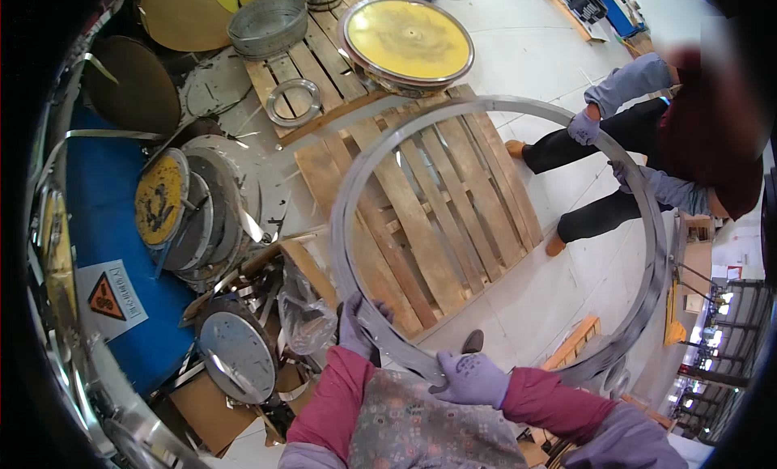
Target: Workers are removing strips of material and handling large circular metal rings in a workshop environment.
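Note:
A large grey metal ring [350,226] is held up in front of me, tilted, over a wooden pallet [421,218]. My left hand [360,327], in a light purple glove, grips its near left rim. Further right along the near edge, my right hand [473,380] is closed around the rim in a matching glove. Across from me a co-worker in a dark red top grips the far right side with two gloved hands, one [584,127] higher and the other partly hidden behind the rim.
Beyond stands another pallet [312,60] with a yellow-topped round disc [411,40], a metal tub [269,25] and a small ring [294,102]. At left are stacked discs [182,206], a blue panel [105,202] with a warning sign, a plastic bag [303,311] and a cardboard box [212,412].

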Tool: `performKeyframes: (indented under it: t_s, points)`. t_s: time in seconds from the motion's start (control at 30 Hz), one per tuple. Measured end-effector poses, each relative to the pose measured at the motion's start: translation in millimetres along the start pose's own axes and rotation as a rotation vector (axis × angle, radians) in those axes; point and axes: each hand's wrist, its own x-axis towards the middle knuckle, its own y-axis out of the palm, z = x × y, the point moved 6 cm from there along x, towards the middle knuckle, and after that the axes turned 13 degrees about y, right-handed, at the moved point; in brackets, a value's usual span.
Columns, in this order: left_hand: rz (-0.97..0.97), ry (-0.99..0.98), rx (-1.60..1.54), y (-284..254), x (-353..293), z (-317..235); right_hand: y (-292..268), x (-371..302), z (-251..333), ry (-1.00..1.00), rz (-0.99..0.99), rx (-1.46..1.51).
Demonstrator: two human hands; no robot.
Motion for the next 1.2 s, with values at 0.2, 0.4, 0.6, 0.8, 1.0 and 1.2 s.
performKeyframes:
  t_s: [0.2, 0.4, 0.6, 0.8, 1.0, 1.2]
  points:
    - [-0.026, 0.043, 0.008, -53, 83, 18, 69, 90, -35, 0.093, 0.118, 0.095]
    - [-0.119, 0.138, 0.166, -91, 86, 69, 162, 151, -90, 0.138, 0.101, 0.062]
    - [-0.197, 0.241, 0.630, -100, 92, 119, 226, 209, -121, 0.175, 0.077, 0.068]
    - [-0.277, 0.191, 0.661, -138, 116, 108, 232, 229, -107, 0.180, 0.041, 0.171]
    - [-0.107, 0.128, 0.856, -184, 144, 88, 234, 220, -123, -0.007, -0.381, 0.429]
    - [-0.124, 0.124, 0.872, -192, 163, 41, 324, 127, -287, 0.994, -0.994, 1.983]
